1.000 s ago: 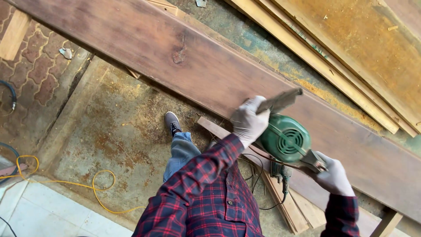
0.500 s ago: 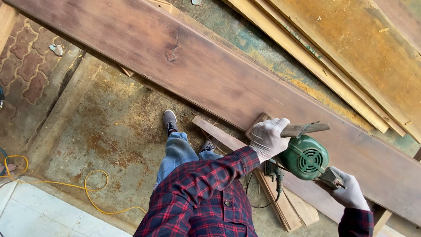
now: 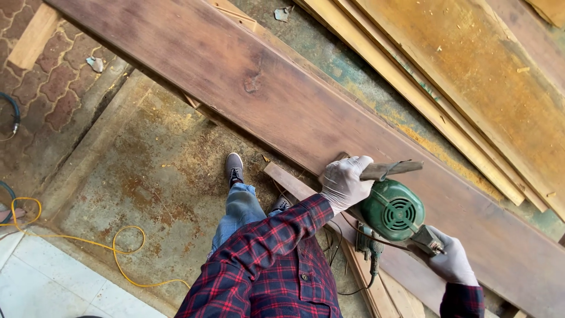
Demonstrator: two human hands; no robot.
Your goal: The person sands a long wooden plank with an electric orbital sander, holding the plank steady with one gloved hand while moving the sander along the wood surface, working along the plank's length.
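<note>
A long dark brown plank (image 3: pixel 247 88) runs from the upper left to the lower right. A green power tool (image 3: pixel 392 210) sits on its near edge. My left hand (image 3: pixel 344 182), in a pale glove, is closed around the tool's wooden side handle (image 3: pixel 391 169). My right hand (image 3: pixel 452 261), also gloved, grips the rear handle at the lower right. My red and black plaid sleeves and jeans fill the bottom centre, with one grey shoe (image 3: pixel 234 168) on the floor.
Lighter yellowish boards (image 3: pixel 471 88) lie stacked beyond the plank at the upper right. A yellow cord (image 3: pixel 118 259) loops on the stained concrete floor at the lower left. Short wood offcuts (image 3: pixel 288 179) lie under the plank. Brick paving (image 3: pixel 41 94) is on the left.
The view has shifted, so the plank and floor sit differently in frame. Both hands keep their grip on the green tool, which stays on the plank's near edge.
</note>
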